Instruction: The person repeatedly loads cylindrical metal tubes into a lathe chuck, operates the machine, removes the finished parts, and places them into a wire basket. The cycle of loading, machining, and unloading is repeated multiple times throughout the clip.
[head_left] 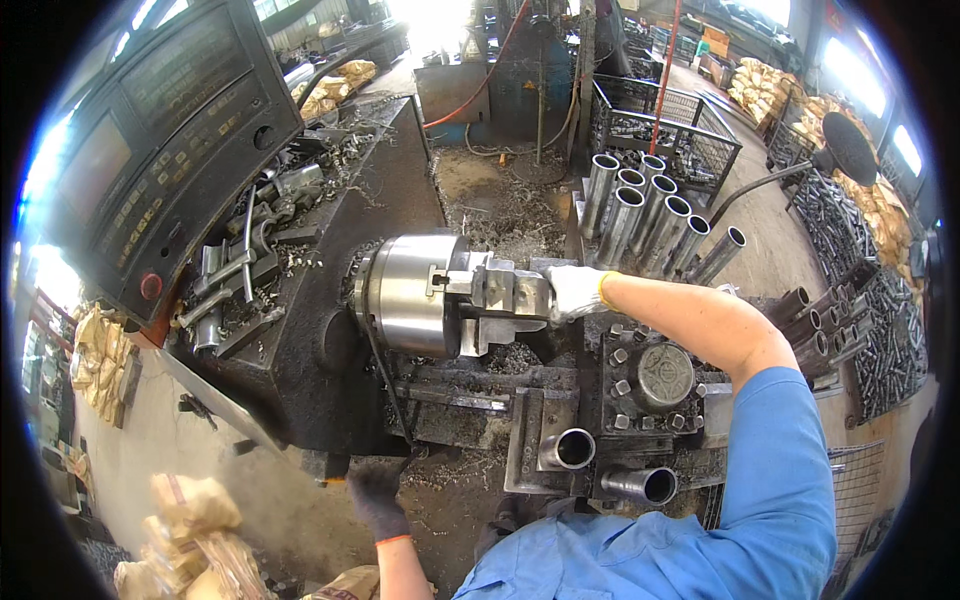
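My right hand [577, 292], in a white glove with a yellow cuff, is closed at the outer end of the chuck jaws [510, 292]. What its fingers hold there is hidden. The jaws stick out to the right from a shiny round lathe chuck [412, 297]. Lower left, my left hand [378, 502] wears a dark glove with an orange cuff. It is close to the lower end of a thin dark lever [388, 385] that runs down beside the chuck. Its fingers blend into the dark background, so its grip does not show.
Right of the chuck stands a tool post [664, 378] with square-headed bolts. Two short metal tubes [640, 486] sit in front of it. Several tubes [625, 218] stand upright behind. A control panel [170, 150] rises at left, near loose tools [225, 290]. Metal chips litter the machine bed.
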